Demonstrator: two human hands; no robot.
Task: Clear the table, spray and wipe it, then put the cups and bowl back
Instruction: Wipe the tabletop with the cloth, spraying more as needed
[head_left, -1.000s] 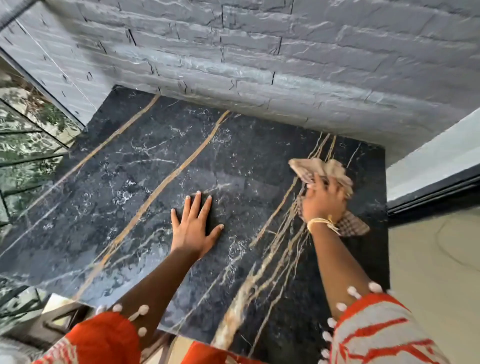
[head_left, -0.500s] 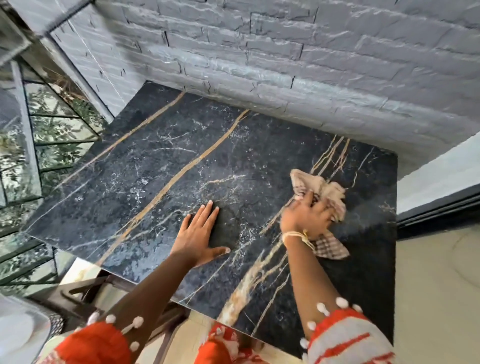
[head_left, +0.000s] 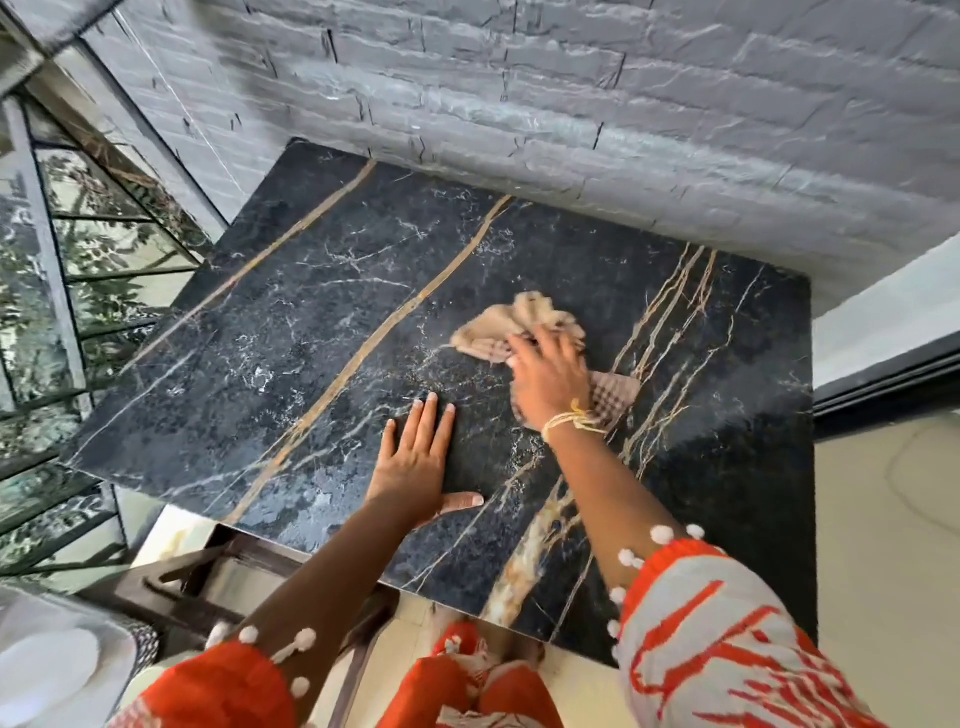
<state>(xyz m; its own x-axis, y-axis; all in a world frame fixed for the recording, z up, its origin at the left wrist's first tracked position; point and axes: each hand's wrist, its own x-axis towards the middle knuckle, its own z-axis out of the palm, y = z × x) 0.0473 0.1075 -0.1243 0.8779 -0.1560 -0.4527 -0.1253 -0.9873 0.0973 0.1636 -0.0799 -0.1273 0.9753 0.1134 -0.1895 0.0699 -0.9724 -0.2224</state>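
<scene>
Table (head_left: 322, 332) of black marble with gold veins, set against grey brick wall (head_left: 571, 104). Checked cloth (head_left: 519, 325) bunched on table's right-centre, pressed flat under right hand (head_left: 550, 379), fingers spread over it rather than curled round. Left hand (head_left: 418, 460) just nearer, palm down, fingers straight, bracing on bare marble. Judged mid-wipe: clearing done, spraying likely done. Next calls for sweeping cloth across table's untouched left half. No cups or bowl on table; containers not identifiable.

1 table (head_left: 291, 332), 1 cloth (head_left: 519, 325), 2 hands.
</scene>
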